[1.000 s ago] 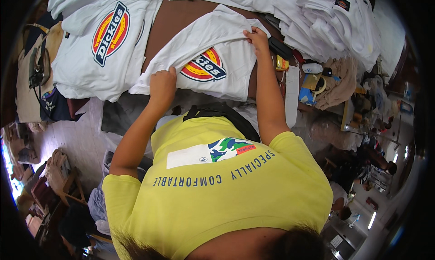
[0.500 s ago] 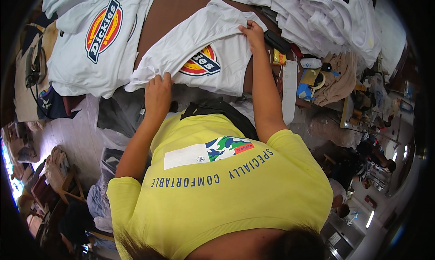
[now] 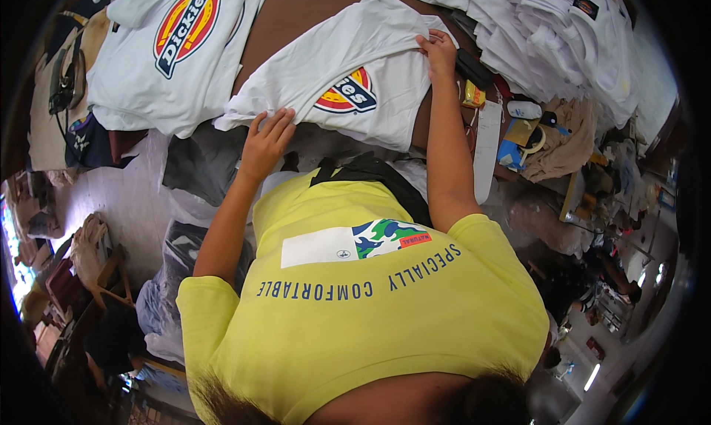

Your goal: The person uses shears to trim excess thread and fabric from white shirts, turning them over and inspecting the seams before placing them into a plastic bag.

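A white T-shirt (image 3: pixel 385 51) with a red, yellow and navy printed logo lies partly folded over, and the fold covers some of the print. At its far right corner my right hand (image 3: pixel 441 58) pinches the cloth between thumb and fingers. My left hand (image 3: pixel 265 145) rests at the near left edge, fingers stretched out, the tips touching or just beside the fabric. Whether it presses on the cloth is hard to tell. Left of it, another white T-shirt (image 3: pixel 141 77) with the same kind of logo lies spread flat, print up.
The brown table (image 3: pixel 266 21) shows between the shirts. A heap of white garments (image 3: pixel 548 36) fills the far right. Near my right forearm lie a black case (image 3: pixel 474 69), a yellow packet (image 3: pixel 474 94), a white strip (image 3: pixel 486 151) and a tape roll (image 3: pixel 535 140). Plastic-wrapped bundles (image 3: pixel 196 166) sit below the table edge.
My left hand has loosened from the shirt's near edge and its fingers have straightened. My right hand keeps its pinch at the corner. The whole view has shifted slightly.
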### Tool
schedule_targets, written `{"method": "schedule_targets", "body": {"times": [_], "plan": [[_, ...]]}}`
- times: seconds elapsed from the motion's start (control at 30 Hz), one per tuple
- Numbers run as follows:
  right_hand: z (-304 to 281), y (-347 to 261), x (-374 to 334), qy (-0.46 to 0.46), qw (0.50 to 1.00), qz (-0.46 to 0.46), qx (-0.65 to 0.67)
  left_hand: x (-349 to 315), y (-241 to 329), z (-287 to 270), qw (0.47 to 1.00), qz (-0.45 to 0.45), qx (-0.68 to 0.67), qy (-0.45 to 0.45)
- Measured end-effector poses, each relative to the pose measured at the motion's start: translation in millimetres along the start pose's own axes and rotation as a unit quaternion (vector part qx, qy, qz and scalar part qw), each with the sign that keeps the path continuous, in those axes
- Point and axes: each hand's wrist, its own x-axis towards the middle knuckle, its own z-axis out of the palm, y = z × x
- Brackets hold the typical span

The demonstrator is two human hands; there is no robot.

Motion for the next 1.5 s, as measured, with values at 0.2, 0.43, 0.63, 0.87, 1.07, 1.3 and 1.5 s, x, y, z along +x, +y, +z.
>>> {"method": "schedule_targets", "body": {"times": [0.2,0.43,0.63,0.87,1.07,1.3,1.5], "plan": [[-9,-4,4,-0.020,0.999,0.029,-0.013,7,6,6,0.991,-0.074,-0.084,0.066],[-12,-32,-4,-0.045,0.997,0.029,-0.047,10,-3,-1,0.988,-0.092,-0.085,0.087],[-13,-18,-10,-0.028,0.996,0.048,-0.064,4,-7,2,0.997,-0.027,-0.033,0.070],[-7,-38,-12,-0.037,0.996,0.085,-0.016,6,-16,-5,0.986,-0.066,-0.149,0.032],[32,-88,17,-0.071,0.972,0.057,0.216,42,-52,-55,0.622,-0.360,-0.685,0.123],[190,-41,-17,-0.187,0.948,-0.231,-0.114,47,-127,-19,0.769,-0.441,-0.453,0.089],[223,-4,-106,-0.351,0.675,-0.416,-0.499,48,-130,-49,0.765,-0.477,-0.428,0.060]]}}
